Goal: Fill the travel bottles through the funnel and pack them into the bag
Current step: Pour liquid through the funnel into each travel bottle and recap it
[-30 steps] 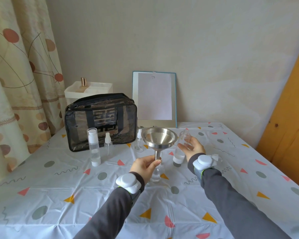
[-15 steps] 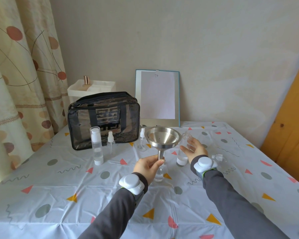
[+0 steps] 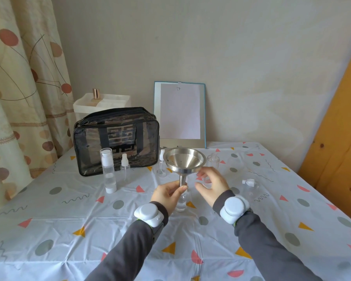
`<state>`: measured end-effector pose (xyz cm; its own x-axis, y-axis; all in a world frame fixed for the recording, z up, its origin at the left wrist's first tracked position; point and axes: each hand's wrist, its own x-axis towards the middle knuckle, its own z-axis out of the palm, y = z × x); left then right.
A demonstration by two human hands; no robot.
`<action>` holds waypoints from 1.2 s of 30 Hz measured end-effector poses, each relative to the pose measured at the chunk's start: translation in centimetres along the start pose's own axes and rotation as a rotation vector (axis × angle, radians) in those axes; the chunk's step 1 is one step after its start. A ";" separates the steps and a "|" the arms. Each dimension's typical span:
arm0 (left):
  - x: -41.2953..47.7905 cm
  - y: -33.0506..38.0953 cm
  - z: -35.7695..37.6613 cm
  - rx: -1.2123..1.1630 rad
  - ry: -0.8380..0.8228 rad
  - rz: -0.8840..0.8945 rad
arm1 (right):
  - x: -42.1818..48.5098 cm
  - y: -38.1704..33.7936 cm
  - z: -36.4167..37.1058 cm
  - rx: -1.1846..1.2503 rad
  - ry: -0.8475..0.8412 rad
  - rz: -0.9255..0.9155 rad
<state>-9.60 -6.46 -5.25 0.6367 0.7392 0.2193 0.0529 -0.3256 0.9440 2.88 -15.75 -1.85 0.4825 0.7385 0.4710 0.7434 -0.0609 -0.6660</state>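
Beige wall backs a table [image 3: 49, 216] under a white cloth printed with triangles and dots; a curtain [image 3: 18, 88] hangs at its left edge. Toward the far left corner stands the bag [image 3: 116, 140], clear-sided with black trim and straps, top closed as far as shows.

Near the table's middle, the funnel [image 3: 184, 160] is bright steel with a wide round bowl and a short narrow stem, held upright. The left hand [image 3: 167, 194] pinches the stem between thumb and curled fingers. Directly below stands a small clear bottle [image 3: 180, 202]; the hand hides its neck, so whether the stem is inside cannot be told.

The right hand [image 3: 211, 185] is just right of the stem, fingers loosely curled and apart, holding nothing. An open bottle [image 3: 213, 160] stands behind it; whether they touch cannot be told.

In front of the bag stand a pump bottle [image 3: 108, 171] and a spray bottle [image 3: 124, 165]. Toward the right edge a capped bottle [image 3: 250, 185] lies on its side. A board [image 3: 179, 113] with paper leans on the wall at the far edge.
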 end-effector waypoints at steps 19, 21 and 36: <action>0.2 0.0 0.1 0.053 0.032 -0.021 | -0.2 -2.0 2.5 0.106 -0.001 0.089; 0.2 0.0 0.0 0.031 0.003 -0.042 | 0.0 -2.0 2.5 0.081 -0.023 0.098; 0.3 -2.3 0.6 0.234 -0.035 -0.175 | -0.1 -2.1 2.5 0.129 -0.066 0.119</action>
<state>-9.02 -5.83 -7.46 0.6283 0.7767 0.0454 0.3379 -0.3250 0.8833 0.16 -14.01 -1.90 0.5289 0.7740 0.3481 0.6149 -0.0668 -0.7857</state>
